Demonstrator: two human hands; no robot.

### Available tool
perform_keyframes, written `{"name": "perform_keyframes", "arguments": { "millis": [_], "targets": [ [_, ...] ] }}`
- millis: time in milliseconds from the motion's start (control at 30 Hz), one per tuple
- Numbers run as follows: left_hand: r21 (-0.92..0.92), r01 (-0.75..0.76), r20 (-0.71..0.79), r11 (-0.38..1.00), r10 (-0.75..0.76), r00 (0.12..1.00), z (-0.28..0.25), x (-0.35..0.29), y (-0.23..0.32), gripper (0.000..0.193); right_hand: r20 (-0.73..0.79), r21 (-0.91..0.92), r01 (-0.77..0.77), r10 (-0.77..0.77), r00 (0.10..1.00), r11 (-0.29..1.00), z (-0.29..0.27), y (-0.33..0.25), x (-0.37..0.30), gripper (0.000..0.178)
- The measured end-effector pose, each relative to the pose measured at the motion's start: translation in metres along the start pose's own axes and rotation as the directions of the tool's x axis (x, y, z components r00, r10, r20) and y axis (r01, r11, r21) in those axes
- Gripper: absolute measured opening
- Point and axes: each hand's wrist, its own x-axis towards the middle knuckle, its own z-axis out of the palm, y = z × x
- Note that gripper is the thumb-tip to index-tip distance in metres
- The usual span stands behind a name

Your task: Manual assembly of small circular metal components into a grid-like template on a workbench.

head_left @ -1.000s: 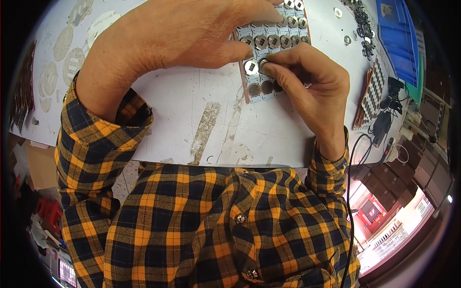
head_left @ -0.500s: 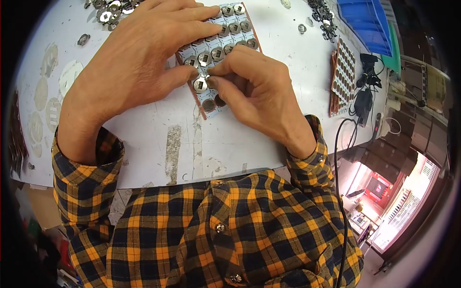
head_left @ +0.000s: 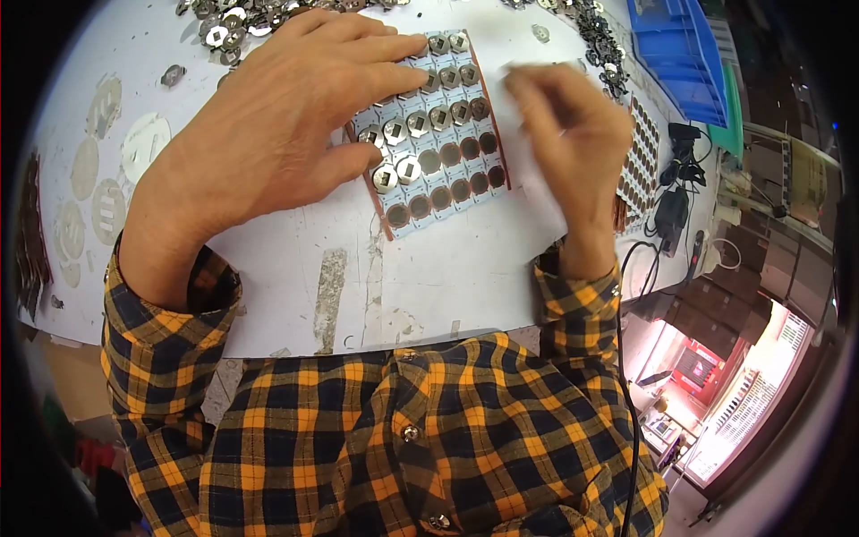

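A pale blue circuit board panel with brown-red side strips lies tilted on the table. Its upper rows carry round silver metal clips with square openings; below and to the right, several dark round pads are bare. My left hand rests across the panel's left side, fingers stretched over the upper rows, thumb by the left edge near a clip. Some of the panel is hidden under it. Just off the panel's right edge, my right hand is in the air, fingers bent and smeared by motion; whether they hold anything is unclear.
Loose metal clips are heaped at the far left, and small dark parts at the far right. A blue bin, stacked panels and black adapters with cables line the right side. Round tape-like patches mark the table.
My right hand has left the panel, moving right and away. A second clip now shows beside the first in the lower row. The panel and my left hand sit slightly lower and further right in view.
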Motion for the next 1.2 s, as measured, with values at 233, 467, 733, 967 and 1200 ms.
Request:
{"name": "perform_keyframes", "arguments": {
  "millis": [233, 467, 733, 967, 1200],
  "targets": [
    [-0.013, 0.001, -0.065, 1.000, -0.002, 0.998, 0.008, -0.004, -0.003, 0.062, 0.014, -0.408, 0.245, -0.262, 0.965, 0.879, -0.018, 0.058, 0.059, 0.016],
    [-0.034, -0.008, -0.056, 0.999, 0.006, 0.998, 0.001, -0.001, 0.003, 0.062, 0.078, -0.297, 0.064, -0.042, 0.996, 0.953, -0.018, 0.041, 0.050, 0.017],
    [0.043, 0.002, -0.022, 0.999, -0.001, 1.000, 0.005, -0.003, -0.001, 0.065, 0.411, 0.518, -0.476, 0.282, 0.867, 0.710, -0.019, -0.009, -0.002, 0.032],
    [-0.118, -0.726, -0.566, 0.677, 0.554, 0.610, 0.041, 0.027, -0.052, 0.058, 0.415, 0.628, -0.503, 0.291, 0.862, 0.594, -0.008, -0.033, -0.024, 0.019],
    [-0.107, -0.674, -0.539, 0.731, 0.527, 0.657, 0.036, 0.014, -0.048, 0.058, 0.362, 0.564, -0.475, 0.315, 0.877, 0.676, 0.001, -0.042, -0.025, 0.013]
  ]
}}
